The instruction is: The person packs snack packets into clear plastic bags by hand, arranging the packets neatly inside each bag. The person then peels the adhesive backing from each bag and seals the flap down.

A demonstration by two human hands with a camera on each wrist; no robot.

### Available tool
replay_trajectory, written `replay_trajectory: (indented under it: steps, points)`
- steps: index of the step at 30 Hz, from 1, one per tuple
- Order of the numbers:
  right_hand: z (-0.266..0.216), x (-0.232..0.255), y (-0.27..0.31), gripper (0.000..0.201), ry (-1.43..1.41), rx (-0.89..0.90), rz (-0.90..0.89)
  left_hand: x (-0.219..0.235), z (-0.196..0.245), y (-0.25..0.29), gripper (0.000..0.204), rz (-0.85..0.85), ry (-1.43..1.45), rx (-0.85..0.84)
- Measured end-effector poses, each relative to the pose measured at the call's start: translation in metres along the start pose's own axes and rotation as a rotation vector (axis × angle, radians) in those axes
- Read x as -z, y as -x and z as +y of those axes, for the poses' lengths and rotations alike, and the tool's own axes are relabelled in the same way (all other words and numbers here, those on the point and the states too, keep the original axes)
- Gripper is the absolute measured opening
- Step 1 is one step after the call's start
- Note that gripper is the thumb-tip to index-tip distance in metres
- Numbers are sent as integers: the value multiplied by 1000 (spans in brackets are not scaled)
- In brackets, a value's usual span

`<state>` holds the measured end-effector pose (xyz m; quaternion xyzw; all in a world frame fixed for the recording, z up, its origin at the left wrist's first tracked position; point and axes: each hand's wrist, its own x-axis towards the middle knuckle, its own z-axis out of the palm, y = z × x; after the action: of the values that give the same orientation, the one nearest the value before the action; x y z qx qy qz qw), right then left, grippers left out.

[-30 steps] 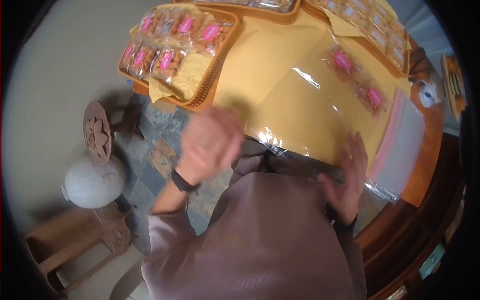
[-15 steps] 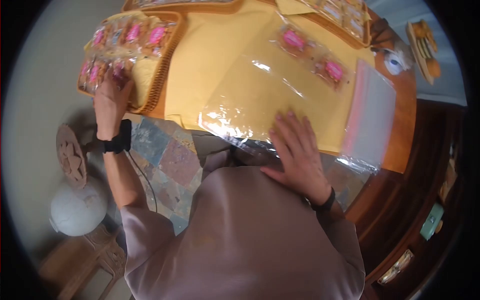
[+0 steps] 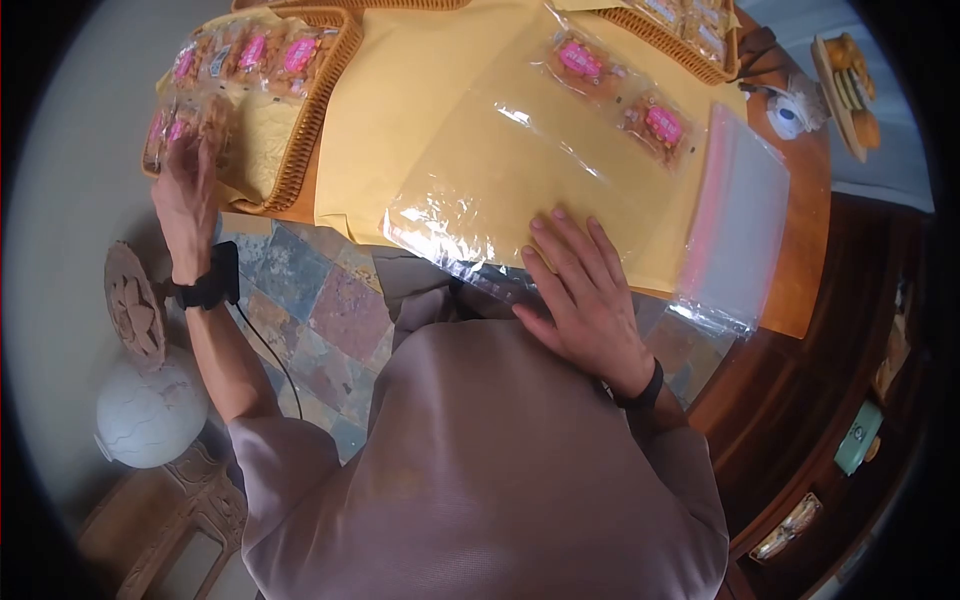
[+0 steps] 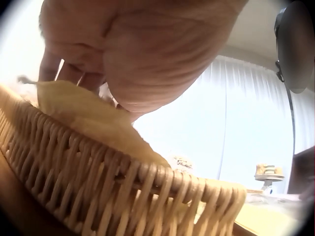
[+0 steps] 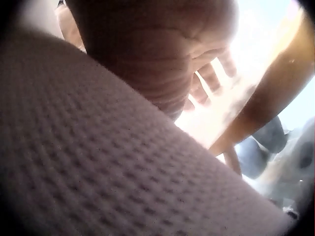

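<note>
In the head view my left hand (image 3: 184, 205) reaches into the wicker basket (image 3: 318, 110) at the left, its fingers pinching a clear snack packet (image 3: 211, 122) with brown contents. From the left wrist view, the same hand (image 4: 142, 49) arches over the basket's woven rim (image 4: 123, 172) and yellow liner (image 4: 88, 110); its fingertips are partly hidden. My right hand (image 3: 590, 310) lies with straight, spread fingers on the near part of a large clear plastic bag (image 3: 460, 190). Two pink-labelled packets (image 3: 580, 60) show through that bag's far right part.
A stack of flat clear bags (image 3: 740, 220) with pinkish edges lies at the table's right. Another basket (image 3: 690, 50) of packets stands at the far right, beside a white object (image 3: 793, 112). A pale round jar (image 3: 152, 408) is on the left, below table height.
My left hand has moved left into the basket and taken hold of a packet, drawing it slightly left. My right hand has come down flat on the bag. The head view has shifted.
</note>
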<state>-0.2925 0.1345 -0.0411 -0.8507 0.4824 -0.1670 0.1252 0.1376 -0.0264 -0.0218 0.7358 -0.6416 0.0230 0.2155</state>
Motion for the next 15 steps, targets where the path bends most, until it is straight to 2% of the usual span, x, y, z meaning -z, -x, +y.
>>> replay_trajectory:
  steps: [4,6,7,8,10,12,15]
  points:
    - [2,-1,2,53,42,-10,17,14,21,13,41,23,50,58]
    - [2,2,1,52,39,-20,11,23,34,26,36,184,533,107]
    - [0,2,0,52,37,-39,-8,31,39,32,33,169,696,212]
    - [-1,2,-1,51,35,-56,-26,35,37,40,33,165,696,217]
    - [0,-1,-1,47,42,-63,-14,43,31,58,34,44,1126,256]
    - [1,-2,-3,44,51,-66,2,46,46,76,33,33,1181,225]
    - [4,1,-3,32,66,-28,66,52,66,97,34,-214,1223,250]
